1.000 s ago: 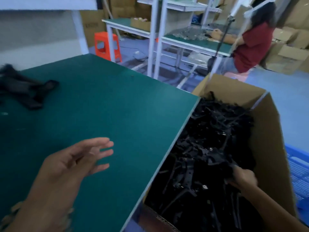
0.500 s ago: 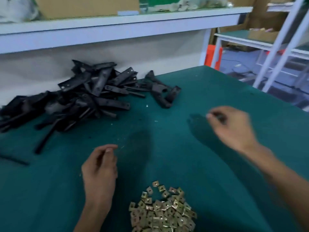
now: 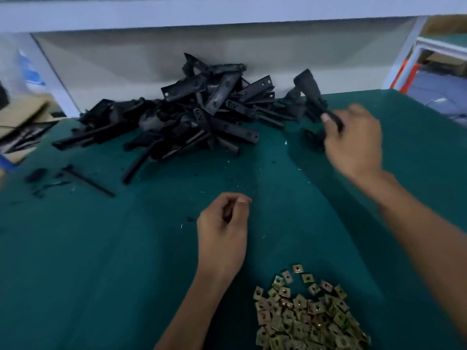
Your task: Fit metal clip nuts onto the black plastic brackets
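Black bracket in right hand

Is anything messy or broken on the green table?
Yes. Small black bits and a thin black strip lie scattered left of the bracket pile, with pale specks strewn across the mat. Whether they are broken is unclear.

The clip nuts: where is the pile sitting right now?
In the head view, the clip nuts lie heaped on the green table at bottom right of centre, just right of the left hand wrist, well short of the bracket pile.
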Tool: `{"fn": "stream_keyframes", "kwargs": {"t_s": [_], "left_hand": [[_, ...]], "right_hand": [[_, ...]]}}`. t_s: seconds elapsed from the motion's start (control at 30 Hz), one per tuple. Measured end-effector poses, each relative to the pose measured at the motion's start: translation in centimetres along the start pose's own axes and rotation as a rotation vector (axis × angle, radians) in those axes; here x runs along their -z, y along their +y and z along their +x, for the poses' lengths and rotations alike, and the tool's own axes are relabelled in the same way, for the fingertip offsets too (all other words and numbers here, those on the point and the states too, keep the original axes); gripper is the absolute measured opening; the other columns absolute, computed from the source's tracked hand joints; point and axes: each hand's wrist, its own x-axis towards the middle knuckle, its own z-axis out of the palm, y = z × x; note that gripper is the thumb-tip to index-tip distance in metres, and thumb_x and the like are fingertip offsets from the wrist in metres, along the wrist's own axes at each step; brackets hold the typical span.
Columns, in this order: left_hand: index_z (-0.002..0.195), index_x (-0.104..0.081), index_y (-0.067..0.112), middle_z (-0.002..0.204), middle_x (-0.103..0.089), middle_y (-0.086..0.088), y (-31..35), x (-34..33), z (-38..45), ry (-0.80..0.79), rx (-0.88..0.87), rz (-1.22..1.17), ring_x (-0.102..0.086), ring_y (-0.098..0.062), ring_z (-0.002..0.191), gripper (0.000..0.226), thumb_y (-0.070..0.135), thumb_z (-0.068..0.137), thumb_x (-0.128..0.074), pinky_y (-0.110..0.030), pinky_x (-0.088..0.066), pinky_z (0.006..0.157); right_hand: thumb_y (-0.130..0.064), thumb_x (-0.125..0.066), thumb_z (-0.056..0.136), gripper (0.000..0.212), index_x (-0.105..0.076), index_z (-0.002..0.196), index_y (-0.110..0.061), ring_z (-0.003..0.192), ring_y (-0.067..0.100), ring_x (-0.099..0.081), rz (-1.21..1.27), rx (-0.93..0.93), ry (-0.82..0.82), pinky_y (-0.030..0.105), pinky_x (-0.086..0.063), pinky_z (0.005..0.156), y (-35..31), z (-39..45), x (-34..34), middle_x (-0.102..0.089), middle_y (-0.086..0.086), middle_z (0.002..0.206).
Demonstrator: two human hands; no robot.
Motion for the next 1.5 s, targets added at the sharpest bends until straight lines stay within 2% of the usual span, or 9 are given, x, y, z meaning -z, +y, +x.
{"fn": "stream_keyframes", "kwargs": {"t_s": [0.17, 0.3, 0.47, 0.6, 0.73, 0.83, 1.13, 1.3, 1.5], "left_hand": [[0.112, -0.072, 0.026, 0.112, -0.072, 0.002, 1.0, 0.4, 0.0, -0.062, 0.070, -0.286, -0.069, -0.015, 0.100, 0.039, 0.057, 0.097, -0.054, -0.030, -0.057, 0.073], [0.120, -0.059, 0.004, 0.128, -0.065, -0.005, 3.0, 0.9, 0.8, -0.012, 0.199, -0.581, -0.061, -0.026, 0.119, 0.054, 0.051, 0.096, -0.049, -0.046, -0.053, 0.100], [0.120, -0.063, 0.010, 0.102, -0.077, -0.007, 6.4, 2.0, 1.6, 0.262, 0.270, -0.649, -0.075, -0.025, 0.081, 0.038, 0.039, 0.108, -0.041, -0.032, -0.055, 0.057], [0.118, -0.055, 0.008, 0.083, -0.071, -0.002, 6.8, 3.5, 2.1, 0.169, 0.084, -0.316, -0.072, -0.026, 0.070, 0.024, 0.025, 0.110, -0.040, -0.032, -0.053, 0.054], [0.122, -0.053, 0.004, 0.114, -0.071, -0.009, 5.3, 3.7, 1.9, -0.138, 0.238, -0.464, -0.073, -0.041, 0.094, 0.020, 0.013, 0.108, -0.043, -0.035, -0.060, 0.069], [0.126, -0.052, 0.003, 0.133, -0.063, -0.009, 3.7, 3.3, 1.4, -0.252, 0.329, -0.562, -0.072, -0.038, 0.101, 0.022, 0.009, 0.106, -0.045, -0.030, -0.059, 0.061], [0.110, -0.052, 0.010, 0.091, -0.054, -0.006, 1.4, 3.6, 1.9, -0.351, 0.263, -0.508, -0.054, -0.017, 0.077, 0.015, -0.001, 0.100, -0.049, -0.027, -0.037, 0.048], [0.116, -0.050, 0.012, 0.093, -0.044, -0.009, 1.2, 3.6, 2.4, -0.464, 0.302, -0.482, -0.047, -0.014, 0.070, 0.021, -0.002, 0.100, -0.050, -0.024, -0.029, 0.046], [0.113, -0.052, 0.010, 0.085, -0.051, -0.003, 0.8, 3.5, 2.9, -0.473, 0.309, -0.483, -0.046, -0.015, 0.069, 0.018, 0.000, 0.098, -0.052, -0.025, -0.032, 0.047]], "right_hand": [[-0.019, -0.054, 0.103, 0.035, -0.064, 0.137, -0.020, 0.062, 0.029, -0.055, 0.071, 0.433, -0.041, 0.038, -0.053, 0.052, -5.8, -7.9, 4.0, -0.059, 0.009, 0.117], [-0.031, -0.037, 0.106, 0.038, -0.062, 0.134, -0.024, 0.062, 0.009, -0.031, 0.117, 0.517, -0.304, 0.026, -0.040, 0.042, -9.9, -12.1, 5.2, -0.057, 0.000, 0.116], [-0.025, -0.067, 0.097, 0.050, -0.056, 0.145, -0.017, 0.084, 0.015, -0.055, 0.324, 0.685, -0.700, 0.039, -0.057, 0.069, -11.2, -14.4, 5.6, -0.047, 0.002, 0.132], [-0.012, -0.068, 0.097, 0.025, -0.075, 0.121, -0.010, 0.098, 0.014, -0.066, 0.569, 0.356, -0.584, 0.037, -0.053, 0.085, -7.6, -13.7, 6.7, -0.068, -0.002, 0.107], [-0.029, -0.072, 0.088, 0.019, -0.080, 0.104, -0.023, 0.094, 0.016, -0.066, 0.688, 0.051, -0.811, 0.028, -0.050, 0.078, -3.2, -14.8, 8.3, -0.070, -0.009, 0.098], [-0.045, -0.072, 0.080, 0.029, -0.079, 0.104, -0.031, 0.089, 0.015, -0.064, 0.583, 0.027, -0.914, 0.024, -0.046, 0.073, -2.4, -16.2, 8.6, -0.066, -0.013, 0.101], [-0.011, -0.078, 0.086, 0.018, -0.069, 0.078, -0.024, 0.074, 0.015, -0.055, 0.590, -0.018, -0.877, 0.019, -0.041, 0.067, -3.4, -16.3, 7.5, -0.062, -0.007, 0.084], [-0.028, -0.071, 0.083, 0.005, -0.068, 0.083, -0.032, 0.085, 0.019, -0.064, 0.755, -0.136, -0.908, 0.032, -0.053, 0.078, -2.8, -15.0, 7.3, -0.067, 0.002, 0.088], [-0.007, -0.083, 0.079, 0.031, -0.075, 0.091, -0.035, 0.086, 0.014, -0.059, 0.654, 0.022, -1.106, 0.016, -0.045, 0.070, -2.6, -12.9, 6.3, -0.063, -0.006, 0.098]]}}
